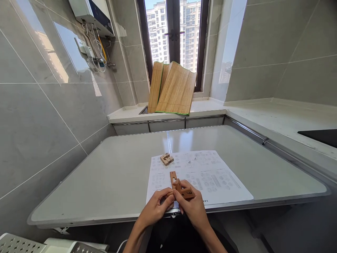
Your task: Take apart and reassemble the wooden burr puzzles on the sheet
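Near the front edge of the table, both hands meet at a brown wooden interlocking puzzle (178,184) made of notched pieces. One notched piece points up and away from me, and another lies across to the right, with a dark mark on it. My right hand (196,205) is closed around the right side of the puzzle, thumb pressed along its front. My left hand (158,207) is closed in a pinch at its left lower side; the fingertips partly hide what they grip. Beyond the hands, a small group of paler wooden puzzle pieces (166,159) lies on the printed sheet.
The white instruction sheet (237,191), printed with diagrams, lies under the hands on the pale folding table (105,175). A folded bamboo mat (176,88) leans by the window. A counter (279,116) runs along the right; a perforated white item (21,244) sits at the lower left.
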A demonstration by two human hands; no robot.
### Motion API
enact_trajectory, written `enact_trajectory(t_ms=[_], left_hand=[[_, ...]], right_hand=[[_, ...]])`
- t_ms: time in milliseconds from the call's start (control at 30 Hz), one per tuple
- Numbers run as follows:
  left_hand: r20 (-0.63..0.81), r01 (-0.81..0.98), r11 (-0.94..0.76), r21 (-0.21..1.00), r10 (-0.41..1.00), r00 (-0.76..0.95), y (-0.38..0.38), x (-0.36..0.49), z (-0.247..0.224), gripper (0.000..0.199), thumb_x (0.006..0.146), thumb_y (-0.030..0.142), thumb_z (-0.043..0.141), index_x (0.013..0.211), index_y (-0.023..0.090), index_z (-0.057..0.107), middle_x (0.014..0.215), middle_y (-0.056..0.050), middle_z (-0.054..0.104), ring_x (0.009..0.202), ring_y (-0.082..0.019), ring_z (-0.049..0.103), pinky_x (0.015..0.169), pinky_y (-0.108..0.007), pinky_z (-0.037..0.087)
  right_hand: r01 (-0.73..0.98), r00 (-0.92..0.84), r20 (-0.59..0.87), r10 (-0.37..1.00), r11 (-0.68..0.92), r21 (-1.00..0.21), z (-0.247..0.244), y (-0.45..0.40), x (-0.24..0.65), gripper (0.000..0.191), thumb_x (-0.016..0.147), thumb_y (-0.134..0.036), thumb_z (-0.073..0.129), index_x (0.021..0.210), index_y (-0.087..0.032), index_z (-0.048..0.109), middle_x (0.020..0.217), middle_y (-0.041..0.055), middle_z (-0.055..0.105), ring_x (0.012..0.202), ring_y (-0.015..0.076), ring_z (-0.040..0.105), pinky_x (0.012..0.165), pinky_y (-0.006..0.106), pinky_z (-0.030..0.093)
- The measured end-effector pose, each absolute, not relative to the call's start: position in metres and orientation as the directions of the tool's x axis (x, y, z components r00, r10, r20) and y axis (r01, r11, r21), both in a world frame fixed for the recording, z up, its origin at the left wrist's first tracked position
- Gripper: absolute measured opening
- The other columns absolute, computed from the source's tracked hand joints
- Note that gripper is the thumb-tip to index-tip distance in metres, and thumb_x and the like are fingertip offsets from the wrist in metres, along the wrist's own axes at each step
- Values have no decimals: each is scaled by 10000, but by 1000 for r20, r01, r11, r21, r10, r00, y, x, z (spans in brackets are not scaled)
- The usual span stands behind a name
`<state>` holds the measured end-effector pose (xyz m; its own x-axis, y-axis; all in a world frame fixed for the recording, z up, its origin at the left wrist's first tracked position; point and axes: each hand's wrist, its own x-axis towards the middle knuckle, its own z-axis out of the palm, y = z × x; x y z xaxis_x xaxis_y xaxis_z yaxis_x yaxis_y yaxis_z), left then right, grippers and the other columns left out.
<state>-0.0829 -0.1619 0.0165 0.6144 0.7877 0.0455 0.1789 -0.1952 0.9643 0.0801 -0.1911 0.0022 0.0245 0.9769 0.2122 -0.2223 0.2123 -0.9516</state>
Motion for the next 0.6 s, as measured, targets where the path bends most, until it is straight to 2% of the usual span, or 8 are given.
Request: enact_trajectory(t_ms=[133,300,433,500,600], left_hand=[[56,193,-209,959,804,592,-163,-82,19,361,1018,486,481,928,162,612,619,50,432,584,-113,356,594,-252,305],[47,181,-173,968,836,547,-162,-81,18,361,1008,504,493,1004,166,620,623,54,418,582,-119,362,581,-246,321],[39,179,-160,971,843,537,-161,-82,16,380,993,526,511,1061,170,624,669,48,410,594,-118,342,568,-238,311],[39,197,-172,965,841,539,-161,-82,17,384,991,527,510,1087,175,630,710,31,458,612,-122,357,581,-240,322],[60,221,-206,953,846,530,-161,-82,18,383,988,531,509,1053,181,649,741,8,518,634,-134,392,605,-247,350]], right_hand=[[-274,-20,191,981,179,-945,3,-191,81,343,892,-487,708,1121,-231,715,1144,65,662,533,75,509,461,237,449],[-339,-139,133,981,79,-937,1,-192,78,428,963,-511,614,1339,-307,640,1406,104,584,443,25,462,444,252,421],[-393,-214,121,969,28,-919,0,-192,79,463,968,-512,609,1392,-327,613,1486,109,532,469,38,497,437,258,449],[-417,-229,113,967,7,-909,-2,-190,80,467,952,-506,637,1377,-313,634,1498,108,525,555,78,561,445,256,484],[-448,-253,108,962,-17,-894,-6,-187,80,488,920,-487,690,1361,-281,653,1479,103,551,832,185,654,508,260,555]])
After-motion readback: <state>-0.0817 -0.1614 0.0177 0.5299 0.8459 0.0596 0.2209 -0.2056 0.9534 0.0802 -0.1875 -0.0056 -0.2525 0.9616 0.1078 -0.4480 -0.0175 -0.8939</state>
